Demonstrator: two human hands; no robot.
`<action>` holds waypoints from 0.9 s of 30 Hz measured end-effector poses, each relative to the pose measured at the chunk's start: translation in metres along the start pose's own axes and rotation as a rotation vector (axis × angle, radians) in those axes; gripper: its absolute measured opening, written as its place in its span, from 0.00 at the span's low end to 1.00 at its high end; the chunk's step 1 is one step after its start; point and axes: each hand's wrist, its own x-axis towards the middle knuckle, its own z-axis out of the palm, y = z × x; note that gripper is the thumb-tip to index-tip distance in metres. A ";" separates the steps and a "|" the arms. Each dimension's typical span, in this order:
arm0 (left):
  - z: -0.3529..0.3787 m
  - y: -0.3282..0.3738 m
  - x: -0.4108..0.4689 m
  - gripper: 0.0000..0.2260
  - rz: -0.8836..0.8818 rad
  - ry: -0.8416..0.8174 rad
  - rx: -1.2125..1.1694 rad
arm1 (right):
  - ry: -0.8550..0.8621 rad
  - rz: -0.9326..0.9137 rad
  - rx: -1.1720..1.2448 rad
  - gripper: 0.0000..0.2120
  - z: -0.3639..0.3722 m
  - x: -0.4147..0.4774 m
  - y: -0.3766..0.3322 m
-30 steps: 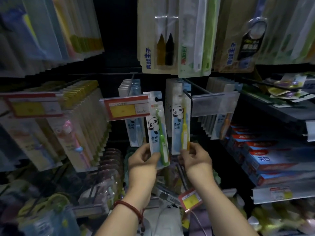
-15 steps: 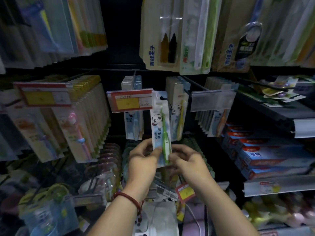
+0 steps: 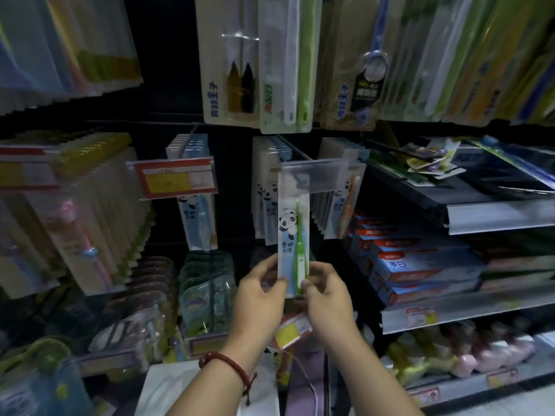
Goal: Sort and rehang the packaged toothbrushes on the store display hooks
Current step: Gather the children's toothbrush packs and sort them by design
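A panda-printed pack with a green toothbrush (image 3: 293, 232) is held upright in front of the middle display hook (image 3: 292, 148). Its top reaches behind the clear label holder (image 3: 315, 177) at the hook's end. My left hand (image 3: 259, 298) pinches the pack's lower left edge. My right hand (image 3: 326, 298) pinches its lower right corner. More panda packs (image 3: 268, 193) hang on that hook behind it. Whether the pack's hole is on the hook is hidden by the label holder.
A hook of blue panda packs with a red-and-yellow price tag (image 3: 175, 180) hangs to the left, and orange panda packs (image 3: 345, 202) to the right. Adult toothbrush packs (image 3: 258, 70) hang above. Toothpaste boxes (image 3: 420, 265) fill the right shelf. Bagged items (image 3: 207, 283) sit below.
The green panda pack moved right and up from beside the red price tag to the middle hook's label holder. My right hand left the yellow pack and took the green one's lower corner.
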 end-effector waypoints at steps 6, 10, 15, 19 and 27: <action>0.027 0.009 -0.004 0.27 -0.017 -0.126 0.021 | 0.086 -0.016 0.024 0.13 -0.020 0.013 0.001; 0.043 0.024 0.002 0.28 0.008 -0.153 0.071 | 0.122 -0.028 0.037 0.14 -0.035 0.020 -0.002; 0.062 0.037 0.013 0.28 0.001 -0.182 0.118 | 0.175 -0.032 0.097 0.13 -0.055 0.033 -0.004; 0.076 0.037 0.026 0.29 0.002 -0.192 0.104 | 0.208 -0.027 0.163 0.13 -0.066 0.044 -0.002; 0.099 0.040 0.044 0.28 0.045 -0.141 0.202 | 0.241 -0.006 0.232 0.16 -0.070 0.066 0.005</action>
